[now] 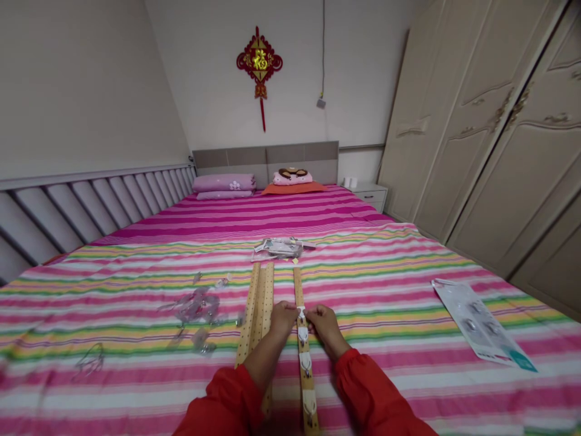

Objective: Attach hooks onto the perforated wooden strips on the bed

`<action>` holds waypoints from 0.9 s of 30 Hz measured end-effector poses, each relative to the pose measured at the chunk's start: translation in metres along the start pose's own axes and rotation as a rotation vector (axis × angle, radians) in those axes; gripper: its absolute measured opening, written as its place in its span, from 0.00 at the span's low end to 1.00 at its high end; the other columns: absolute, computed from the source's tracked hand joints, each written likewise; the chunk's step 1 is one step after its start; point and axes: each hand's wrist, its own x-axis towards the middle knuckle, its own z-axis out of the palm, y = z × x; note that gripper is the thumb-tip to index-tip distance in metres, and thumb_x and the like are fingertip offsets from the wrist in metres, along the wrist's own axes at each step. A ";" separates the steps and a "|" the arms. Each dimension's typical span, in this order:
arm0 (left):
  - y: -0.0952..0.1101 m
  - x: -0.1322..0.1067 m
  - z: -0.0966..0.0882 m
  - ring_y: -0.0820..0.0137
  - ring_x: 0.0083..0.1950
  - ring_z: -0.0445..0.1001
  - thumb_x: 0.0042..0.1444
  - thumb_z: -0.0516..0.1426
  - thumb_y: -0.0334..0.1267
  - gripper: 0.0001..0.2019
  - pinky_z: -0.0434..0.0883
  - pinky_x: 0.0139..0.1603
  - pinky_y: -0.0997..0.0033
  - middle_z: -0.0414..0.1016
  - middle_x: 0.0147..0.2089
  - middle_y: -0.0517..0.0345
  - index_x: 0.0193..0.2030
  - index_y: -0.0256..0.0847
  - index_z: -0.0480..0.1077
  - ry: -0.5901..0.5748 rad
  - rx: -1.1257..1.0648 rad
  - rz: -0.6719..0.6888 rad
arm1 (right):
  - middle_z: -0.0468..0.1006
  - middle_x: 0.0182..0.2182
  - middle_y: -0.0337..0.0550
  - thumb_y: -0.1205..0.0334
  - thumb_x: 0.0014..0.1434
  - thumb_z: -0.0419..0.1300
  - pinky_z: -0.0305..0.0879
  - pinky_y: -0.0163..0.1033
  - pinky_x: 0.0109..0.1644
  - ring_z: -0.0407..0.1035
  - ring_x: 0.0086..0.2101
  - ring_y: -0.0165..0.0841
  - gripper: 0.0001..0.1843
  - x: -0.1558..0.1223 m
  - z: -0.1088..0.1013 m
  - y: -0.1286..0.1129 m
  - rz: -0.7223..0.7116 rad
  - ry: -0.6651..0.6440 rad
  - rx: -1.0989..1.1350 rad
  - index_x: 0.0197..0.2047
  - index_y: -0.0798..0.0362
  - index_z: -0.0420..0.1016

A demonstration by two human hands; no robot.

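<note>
A narrow wooden strip (298, 289) lies lengthwise on the striped bedspread, with several white-backed metal hooks (305, 363) in a row along its near part. My left hand (284, 318) and my right hand (324, 322) meet from either side at the farthest white hook (301, 312) on the strip. The fingertips of both hands are pinched at its edges. Left of my left hand lie wider wooden strips (261, 300) dotted with small holes, partly hidden by my forearm.
Small clear plastic packets (200, 307) are scattered at the left. Beyond the strips lies a clear plastic bag (281, 247) with contents I cannot make out. A blister card (482, 324) rests at the right. Folded bedding (224, 184) and the headboard (236, 158) are at the far end.
</note>
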 end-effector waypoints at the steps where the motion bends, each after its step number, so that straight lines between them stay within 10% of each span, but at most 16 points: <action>1: 0.000 0.001 0.000 0.74 0.25 0.72 0.42 0.61 0.29 0.06 0.67 0.28 0.77 0.67 0.19 0.67 0.24 0.38 0.66 0.002 0.002 0.002 | 0.65 0.07 0.31 0.55 0.36 0.67 0.55 0.30 0.13 0.58 0.10 0.25 0.15 0.000 0.000 0.000 0.005 0.001 0.000 0.16 0.51 0.64; 21: -0.004 -0.001 0.006 0.72 0.27 0.72 0.41 0.59 0.27 0.06 0.66 0.28 0.76 0.69 0.20 0.64 0.25 0.38 0.65 0.069 0.113 0.016 | 0.64 0.05 0.31 0.54 0.39 0.68 0.52 0.29 0.12 0.57 0.09 0.25 0.17 0.005 -0.005 0.008 0.041 -0.037 -0.070 0.16 0.51 0.64; 27: 0.012 -0.006 -0.020 0.72 0.24 0.71 0.48 0.56 0.33 0.07 0.67 0.27 0.75 0.69 0.18 0.62 0.21 0.38 0.67 -0.026 0.169 0.058 | 0.69 0.11 0.35 0.42 0.45 0.64 0.53 0.30 0.15 0.59 0.12 0.24 0.22 -0.007 -0.016 0.003 -0.018 -0.100 -0.001 0.20 0.54 0.70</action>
